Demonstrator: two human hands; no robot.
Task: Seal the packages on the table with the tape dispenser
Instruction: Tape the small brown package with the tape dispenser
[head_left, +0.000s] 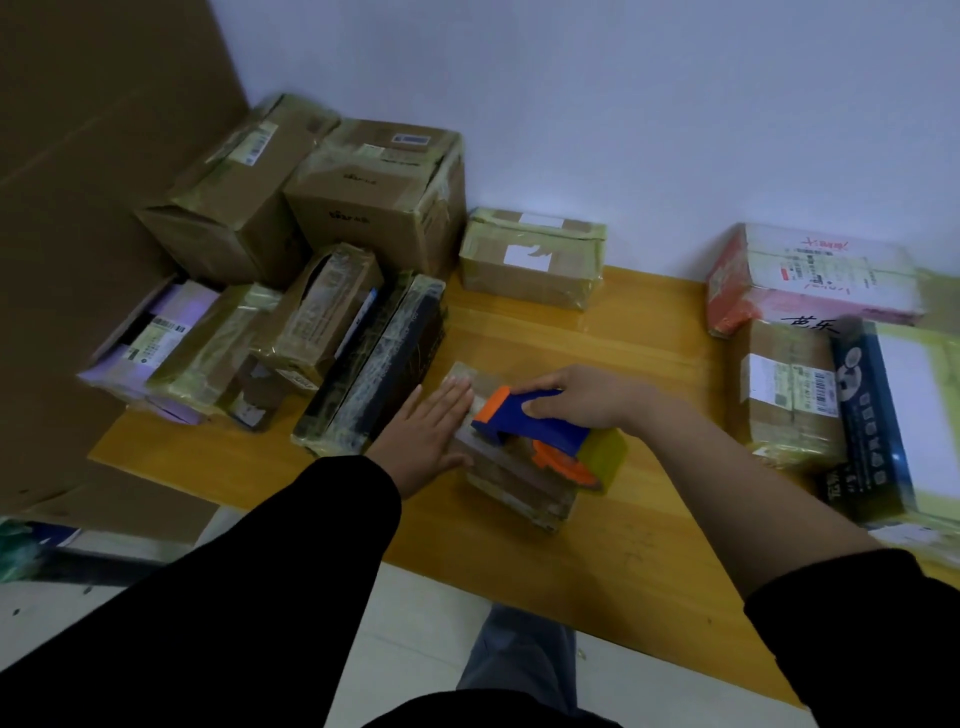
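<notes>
A small brown cardboard package (524, 480) lies in the middle of the wooden table (649, 545), wrapped in clear tape. My left hand (426, 436) rests flat against its left side, fingers spread. My right hand (576, 397) grips the handle of a blue and orange tape dispenser (540, 428), which sits on top of the package. Its yellowish tape roll (605, 457) hangs over the package's right edge.
Several taped boxes are stacked at the back left (374, 192) and left (363, 369). One box (532, 257) stands against the wall. More parcels (810, 275) crowd the right side. A large cardboard sheet (88, 208) leans at the left. White floor lies below the table's front edge.
</notes>
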